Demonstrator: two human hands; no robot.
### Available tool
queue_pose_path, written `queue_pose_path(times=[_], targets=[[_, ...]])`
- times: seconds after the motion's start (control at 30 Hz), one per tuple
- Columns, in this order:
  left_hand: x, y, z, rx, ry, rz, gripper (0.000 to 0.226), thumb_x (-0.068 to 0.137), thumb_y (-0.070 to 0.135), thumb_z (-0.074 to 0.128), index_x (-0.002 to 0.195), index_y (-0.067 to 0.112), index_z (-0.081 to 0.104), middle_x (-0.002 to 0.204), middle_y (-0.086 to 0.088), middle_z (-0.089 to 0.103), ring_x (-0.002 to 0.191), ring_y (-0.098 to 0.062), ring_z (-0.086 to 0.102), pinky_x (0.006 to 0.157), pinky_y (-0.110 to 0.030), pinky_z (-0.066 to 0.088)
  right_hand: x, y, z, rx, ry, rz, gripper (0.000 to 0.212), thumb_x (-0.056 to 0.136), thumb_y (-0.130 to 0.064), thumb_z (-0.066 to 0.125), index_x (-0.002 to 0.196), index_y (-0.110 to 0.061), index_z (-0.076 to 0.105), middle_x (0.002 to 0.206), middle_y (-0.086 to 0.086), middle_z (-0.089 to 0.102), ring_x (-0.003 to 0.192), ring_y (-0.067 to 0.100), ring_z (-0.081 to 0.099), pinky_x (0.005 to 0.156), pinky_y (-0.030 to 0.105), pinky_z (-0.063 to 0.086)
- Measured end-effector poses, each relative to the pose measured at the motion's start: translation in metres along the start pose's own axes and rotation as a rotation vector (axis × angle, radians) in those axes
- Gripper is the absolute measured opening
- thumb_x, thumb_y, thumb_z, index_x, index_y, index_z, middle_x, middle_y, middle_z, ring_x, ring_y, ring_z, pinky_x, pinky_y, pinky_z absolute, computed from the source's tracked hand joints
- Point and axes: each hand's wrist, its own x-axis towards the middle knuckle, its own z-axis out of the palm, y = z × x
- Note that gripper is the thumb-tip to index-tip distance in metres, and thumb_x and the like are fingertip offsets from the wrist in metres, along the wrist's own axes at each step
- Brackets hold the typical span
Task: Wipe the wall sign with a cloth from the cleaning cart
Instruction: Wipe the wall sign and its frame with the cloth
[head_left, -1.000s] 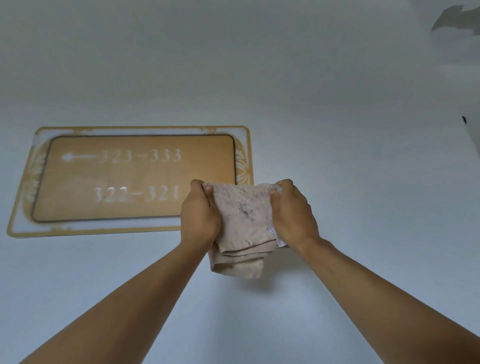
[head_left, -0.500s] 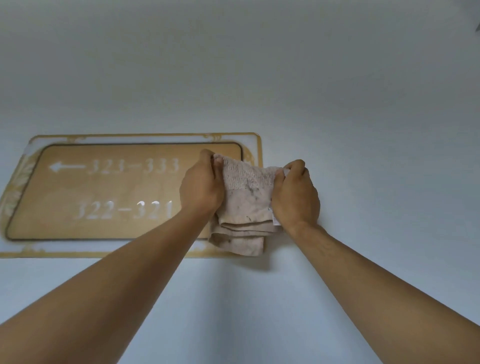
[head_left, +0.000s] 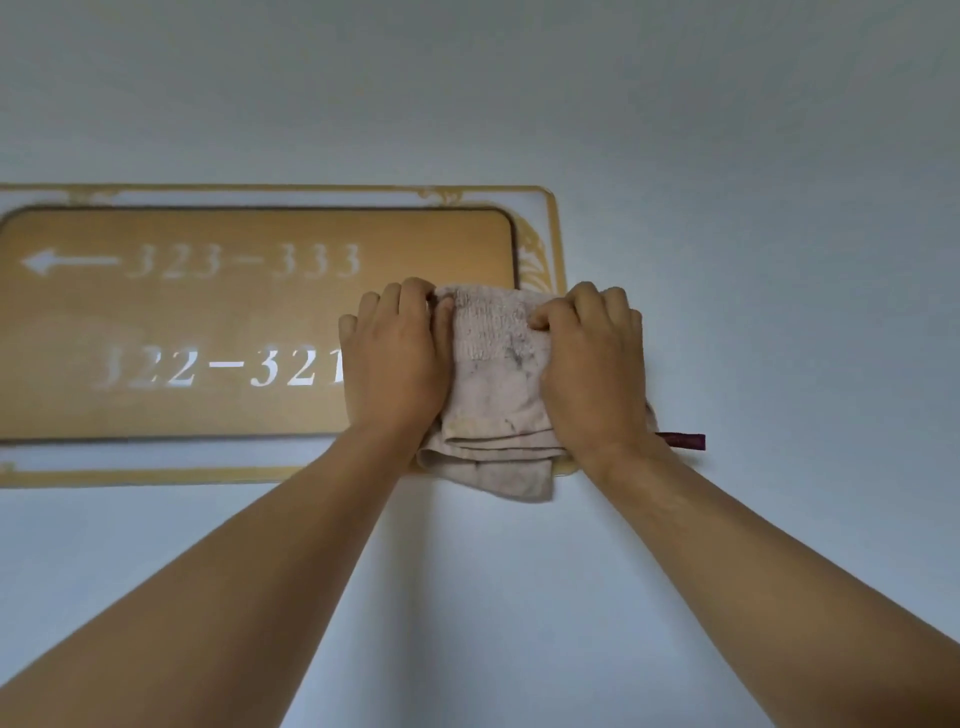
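Now that the folded cloth (head_left: 493, 384) has risen onto the room-number sign (head_left: 249, 322), both hands — left hand (head_left: 397, 358), right hand (head_left: 592, 364) — clamp it against the right end. Wiping can begin, I'd say.

Both bare arms stretched forward and up, converging. Left hand (head_left: 397, 358) and right hand (head_left: 592, 364) side by side, backs to the camera, fingers curled and gripping (thumbs turned inward toward each other), wrists nearly straight.
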Motion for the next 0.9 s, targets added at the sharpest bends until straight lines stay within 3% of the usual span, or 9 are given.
queue_pose_path(times=[0.13, 0.2, 0.27, 0.37, 0.53, 0.67, 0.77, 0.9], targets=[[0.001, 0.0, 0.0, -0.023, 0.01, -0.028, 0.025, 0.101, 0.034, 0.043, 0.103, 0.014, 0.057, 0.094, -0.006, 0.063, 0.09, -0.031, 0.052, 0.079, -0.043, 0.033, 0.001, -0.029, 0.001, -0.01, -0.018, 0.154, 0.03, 0.09, -0.02, 0.046, 0.107, -0.003, 0.064, 0.11, 0.014, 0.06, 0.103, 0.032, 0.05, 0.091, 0.043, 0.041], [0.0, 0.001, -0.001, -0.071, 0.014, -0.065, 0.022, 0.098, 0.032, 0.044, 0.098, 0.014, 0.056, 0.089, -0.003, 0.062, 0.087, -0.029, 0.05, 0.08, -0.044, 0.036, -0.009, -0.047, 0.007, -0.019, -0.02, 0.169, 0.044, 0.093, -0.025, 0.044, 0.126, 0.001, 0.055, 0.125, 0.023, 0.053, 0.118, 0.038, 0.046, 0.104, 0.048, 0.038], [0.0, 0.003, -0.002, -0.145, 0.021, -0.11, 0.019, 0.095, 0.03, 0.045, 0.094, 0.015, 0.056, 0.082, 0.001, 0.058, 0.084, -0.025, 0.047, 0.081, -0.044, 0.038, -0.018, -0.061, 0.015, -0.072, -0.128, 0.177, 0.059, 0.101, -0.036, 0.032, 0.152, -0.006, 0.033, 0.147, 0.031, 0.034, 0.14, 0.051, 0.025, 0.118, 0.058, 0.019], [0.001, -0.002, -0.005, -0.289, 0.034, -0.2, 0.018, 0.092, 0.027, 0.042, 0.095, 0.017, 0.057, 0.077, 0.004, 0.051, 0.08, -0.022, 0.044, 0.08, -0.043, 0.041, -0.014, -0.067, 0.026, -0.104, -0.202, 0.169, 0.066, 0.101, -0.055, 0.014, 0.162, -0.03, 0.007, 0.166, 0.026, 0.0, 0.147, 0.059, -0.009, 0.117, 0.069, -0.003], [-0.003, -0.009, -0.011, -0.456, 0.088, -0.24, 0.027, 0.086, 0.02, 0.039, 0.101, 0.016, 0.06, 0.08, -0.004, 0.062, 0.08, -0.025, 0.056, 0.072, -0.037, 0.042, -0.015, -0.062, 0.03, -0.126, -0.241, 0.156, 0.079, 0.091, -0.073, -0.001, 0.16, -0.036, -0.003, 0.168, 0.019, -0.01, 0.147, 0.056, -0.016, 0.114, 0.073, -0.004], [-0.002, -0.019, -0.017, -0.484, 0.055, -0.178, 0.023, 0.087, 0.01, 0.044, 0.102, 0.014, 0.061, 0.072, -0.001, 0.061, 0.071, -0.021, 0.056, 0.069, -0.035, 0.043, -0.029, -0.062, 0.028, -0.144, -0.245, 0.165, 0.079, 0.088, -0.078, 0.0, 0.158, -0.042, -0.008, 0.169, 0.013, -0.01, 0.147, 0.056, -0.018, 0.108, 0.08, -0.003], [0.012, -0.034, -0.021, -0.405, -0.03, -0.023, 0.018, 0.087, 0.003, 0.052, 0.102, 0.009, 0.062, 0.07, -0.003, 0.062, 0.066, -0.019, 0.055, 0.067, -0.033, 0.044, -0.04, -0.063, 0.027, -0.14, -0.247, 0.16, 0.077, 0.09, -0.078, 0.004, 0.158, -0.043, -0.007, 0.169, 0.012, -0.01, 0.148, 0.053, -0.019, 0.11, 0.077, -0.001], [0.022, -0.051, -0.025, -0.141, -0.075, 0.228, 0.024, 0.087, -0.003, 0.054, 0.11, -0.002, 0.063, 0.098, -0.016, 0.061, 0.09, -0.033, 0.056, 0.074, -0.044, 0.048, -0.035, -0.061, 0.029, -0.135, -0.229, 0.139, 0.077, 0.09, -0.078, 0.005, 0.157, -0.045, -0.012, 0.169, 0.011, -0.016, 0.148, 0.051, -0.023, 0.113, 0.074, -0.003]])
